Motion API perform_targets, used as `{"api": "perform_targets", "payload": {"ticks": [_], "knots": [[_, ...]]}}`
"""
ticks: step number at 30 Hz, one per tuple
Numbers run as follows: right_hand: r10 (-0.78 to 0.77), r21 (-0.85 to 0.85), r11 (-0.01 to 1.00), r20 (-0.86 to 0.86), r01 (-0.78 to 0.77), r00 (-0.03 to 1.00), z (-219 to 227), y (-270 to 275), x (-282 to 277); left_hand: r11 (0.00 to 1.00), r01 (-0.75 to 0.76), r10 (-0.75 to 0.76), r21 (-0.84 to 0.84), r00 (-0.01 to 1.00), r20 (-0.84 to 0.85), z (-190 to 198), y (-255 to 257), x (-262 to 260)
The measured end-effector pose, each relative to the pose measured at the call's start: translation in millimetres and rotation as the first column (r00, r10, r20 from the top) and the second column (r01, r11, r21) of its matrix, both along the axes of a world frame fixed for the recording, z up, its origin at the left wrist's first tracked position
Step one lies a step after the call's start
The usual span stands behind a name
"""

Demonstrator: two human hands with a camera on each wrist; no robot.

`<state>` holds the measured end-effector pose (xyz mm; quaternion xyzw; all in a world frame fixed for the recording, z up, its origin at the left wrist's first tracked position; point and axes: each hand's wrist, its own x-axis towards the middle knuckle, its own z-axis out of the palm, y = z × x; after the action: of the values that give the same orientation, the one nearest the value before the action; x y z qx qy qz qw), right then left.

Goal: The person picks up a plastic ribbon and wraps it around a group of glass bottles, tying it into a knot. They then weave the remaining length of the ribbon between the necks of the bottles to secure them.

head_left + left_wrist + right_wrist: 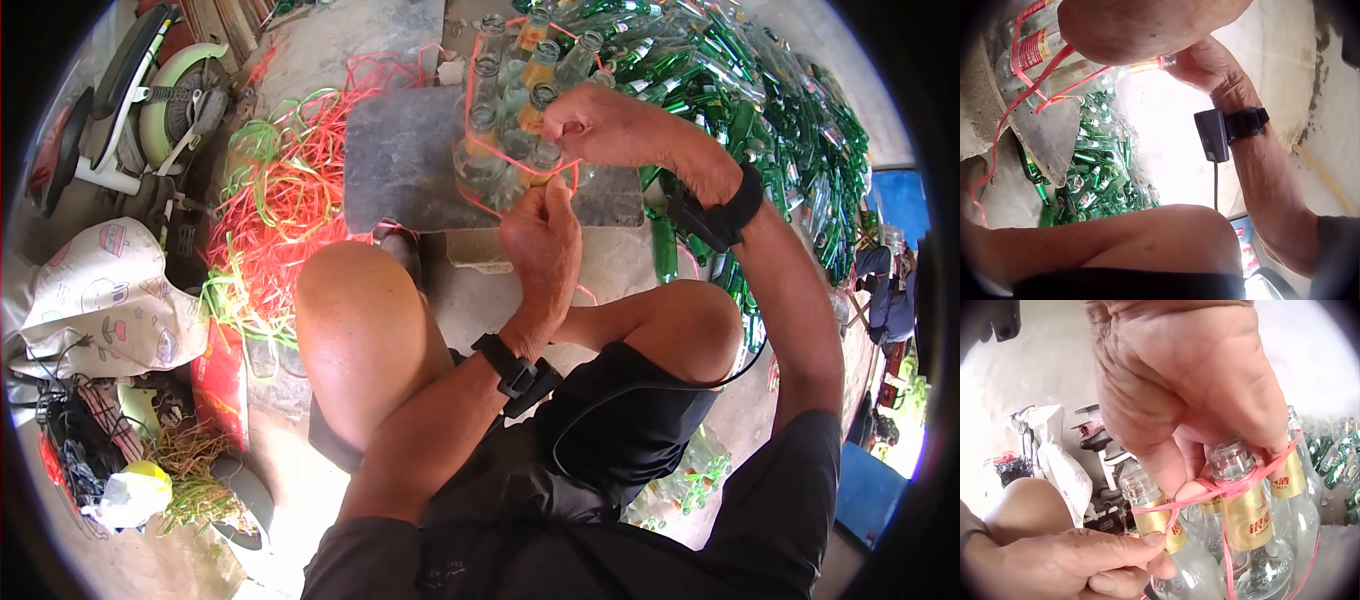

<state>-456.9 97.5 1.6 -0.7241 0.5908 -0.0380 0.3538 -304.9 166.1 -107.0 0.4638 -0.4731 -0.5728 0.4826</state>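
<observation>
Clear glass bottles (1257, 556) with gold neck labels stand bunched on a grey board (400, 160). A pink plastic strap (1235, 487) runs round the bottle necks and down their sides. My left hand (545, 240) pinches the strap between thumb and index finger at the near side of the bunch, beside a bottle neck (1138, 487). My right hand (620, 125) reaches over the bottle tops from the right, fingers curled down among the necks and holding the strap there. Its fingertips are partly hidden behind a bottle mouth (1232, 456).
Tangled pink and green straps (285, 200) lie left of the board. A large heap of green bottles (740, 90) rises at right and behind. A white printed bag (110, 300) and a wheeled machine (170, 100) stand at left. My bent knees (360, 300) flank the board's front.
</observation>
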Motion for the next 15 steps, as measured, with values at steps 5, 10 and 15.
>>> {"api": "perform_targets", "payload": {"ticks": [5, 10, 15], "knots": [[-0.266, 0.025, 0.963, 0.234, 0.268, 0.935, 2, 18, 1, 0.996, 0.078, -0.073, 0.046, 0.992, -0.102, 1, 2, 0], [-0.238, 0.030, 0.971, 0.249, 0.238, 0.939, 7, 21, -3, 0.994, 0.069, -0.055, 0.080, 0.984, -0.168, 7, 3, -4], [0.007, -0.473, 0.865, -0.323, -0.168, 0.946, 4, 25, 2, 0.995, 0.084, -0.074, 0.048, 0.980, -0.185, 11, 4, -5]]}}
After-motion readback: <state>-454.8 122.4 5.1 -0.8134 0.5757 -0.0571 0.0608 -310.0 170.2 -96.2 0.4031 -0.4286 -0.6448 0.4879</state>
